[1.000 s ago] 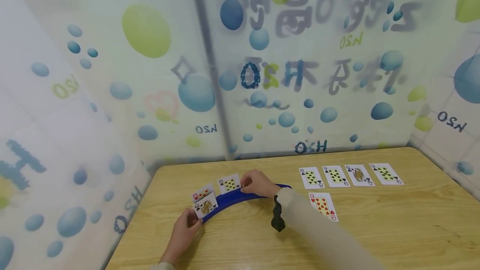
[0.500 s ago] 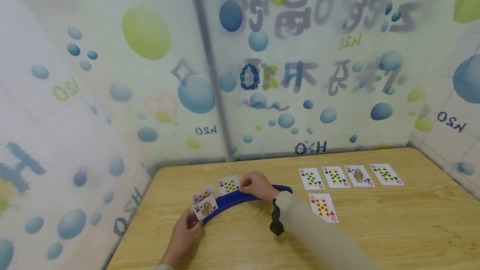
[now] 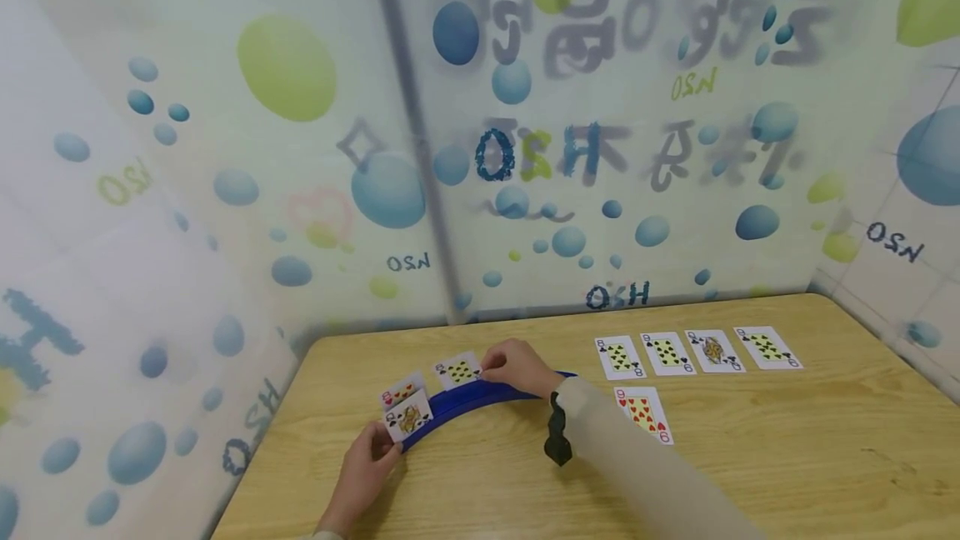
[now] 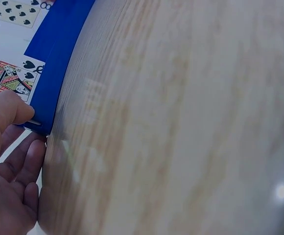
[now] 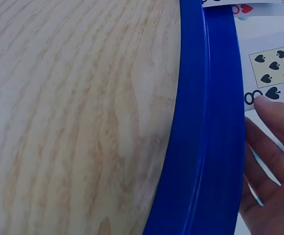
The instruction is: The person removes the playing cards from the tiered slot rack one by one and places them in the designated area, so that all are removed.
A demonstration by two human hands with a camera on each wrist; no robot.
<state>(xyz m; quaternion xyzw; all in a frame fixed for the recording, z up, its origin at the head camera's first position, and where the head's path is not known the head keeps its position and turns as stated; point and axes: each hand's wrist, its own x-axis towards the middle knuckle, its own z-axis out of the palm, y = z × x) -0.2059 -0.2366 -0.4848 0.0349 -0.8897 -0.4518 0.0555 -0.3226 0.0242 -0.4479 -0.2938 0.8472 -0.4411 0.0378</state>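
Observation:
A curved blue card holder (image 3: 480,394) stands on the table. My left hand (image 3: 363,469) grips its left end, thumb at the lower corner of a queen of spades (image 3: 408,417) and fingers underneath, as the left wrist view shows. Behind the queen a red hearts card (image 3: 402,391) stands in the rear slot. Further along, my right hand (image 3: 519,367) pinches the lower right corner of an eight of spades (image 3: 459,371) at the holder's back edge. In the right wrist view the thumb lies on that eight (image 5: 274,66), with the other fingers behind the holder.
Right of the holder, several face-up cards lie in a row, among them a queen (image 3: 715,351). A nine of hearts (image 3: 642,413) lies below them, partly covered by the right sleeve (image 3: 637,448). A patterned wall (image 3: 525,257) rises behind the wooden table (image 3: 480,482).
The head view has shifted slightly. The eight of spades leans back a little more than before; both hands keep nearly the same places and grips.

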